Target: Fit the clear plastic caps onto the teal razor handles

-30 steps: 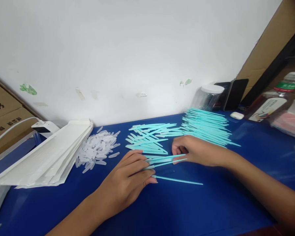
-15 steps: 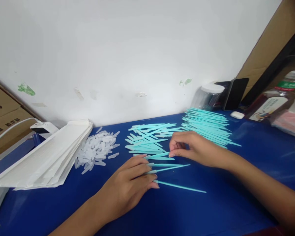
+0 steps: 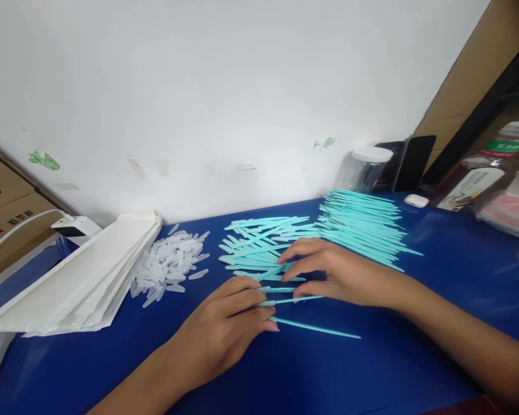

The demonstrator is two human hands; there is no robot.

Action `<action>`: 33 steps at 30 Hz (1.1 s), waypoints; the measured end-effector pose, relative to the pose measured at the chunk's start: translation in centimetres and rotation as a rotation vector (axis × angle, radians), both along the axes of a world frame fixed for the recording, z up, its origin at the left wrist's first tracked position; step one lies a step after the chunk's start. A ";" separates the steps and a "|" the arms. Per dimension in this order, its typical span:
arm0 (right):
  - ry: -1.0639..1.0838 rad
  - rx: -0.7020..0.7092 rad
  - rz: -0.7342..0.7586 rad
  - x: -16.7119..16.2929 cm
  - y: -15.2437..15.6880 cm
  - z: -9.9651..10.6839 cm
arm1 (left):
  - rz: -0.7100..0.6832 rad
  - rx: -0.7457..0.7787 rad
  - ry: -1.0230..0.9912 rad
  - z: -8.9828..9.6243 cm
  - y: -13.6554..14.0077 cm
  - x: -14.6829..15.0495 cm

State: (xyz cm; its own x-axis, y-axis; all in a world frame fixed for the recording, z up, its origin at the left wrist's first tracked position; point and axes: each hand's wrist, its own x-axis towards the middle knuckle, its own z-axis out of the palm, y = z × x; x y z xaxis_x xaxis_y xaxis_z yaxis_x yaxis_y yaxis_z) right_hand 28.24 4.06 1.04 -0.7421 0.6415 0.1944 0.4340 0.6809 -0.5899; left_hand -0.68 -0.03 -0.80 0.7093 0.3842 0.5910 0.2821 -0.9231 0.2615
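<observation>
My left hand (image 3: 227,317) is closed on several thin teal sticks (image 3: 315,328), which fan out to the right from between its fingers. Translucent caps cover the ends at my fingertips. My right hand (image 3: 324,271) hovers over the held sticks with thumb and fingers apart, its thumb close to one of them; whether it touches is unclear. Just behind both hands lies a loose heap of capped teal sticks (image 3: 259,245). Farther right is a bigger pile of bare teal sticks (image 3: 358,222). Left of the heap are many loose translucent caps (image 3: 168,259).
White padded envelopes (image 3: 82,271) and a white device with a cable (image 3: 75,227) lie at left. Along the back right stand a clear jar (image 3: 367,167), a dark phone (image 3: 415,164) and a bottle (image 3: 476,184). A small white case (image 3: 416,200) is nearby. The wall (image 3: 242,104) bounds the table.
My right hand has opened from a pinch at the upper held stick and come down and slightly left, over the sticks. My left hand has stayed in place.
</observation>
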 end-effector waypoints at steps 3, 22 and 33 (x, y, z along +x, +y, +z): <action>-0.004 0.022 0.011 -0.3 0.0 -0.2 | -0.005 0.020 0.013 0.1 -0.1 0.0; 0.122 0.098 0.011 0.1 -0.2 0.8 | 0.007 0.049 0.166 0.4 -0.6 0.6; 0.098 0.185 -0.171 3.9 1.9 1.9 | 0.043 0.116 0.123 0.6 0.2 -0.4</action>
